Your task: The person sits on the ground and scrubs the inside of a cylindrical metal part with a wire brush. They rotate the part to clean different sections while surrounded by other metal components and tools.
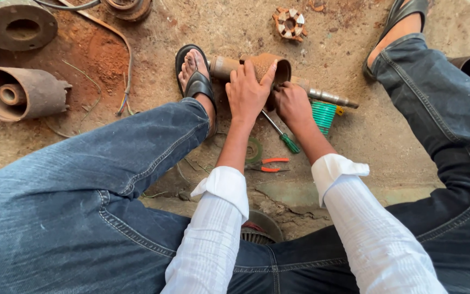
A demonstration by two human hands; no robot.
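A rusty brown cylindrical rotor part point(270, 64) on a steel shaft point(327, 97) lies on the dirt floor between my legs. My left hand point(247, 92) is laid over it, fingers wrapped on its top, pressing it beside my sandalled left foot point(195, 76). Just right of that, my right hand point(292, 103) is closed low against the part where the shaft comes out; what it grips is hidden. A green-handled screwdriver point(283, 135) lies under my hands.
Orange-handled pliers point(268, 165) and a roll of green tape point(254, 150) lie near my forearms. A green ribbed piece point(323, 115) sits under the shaft. Rusty motor housings point(20, 92) stand at far left, a small wound core point(289, 23) at the top, my right foot point(401, 27) at upper right.
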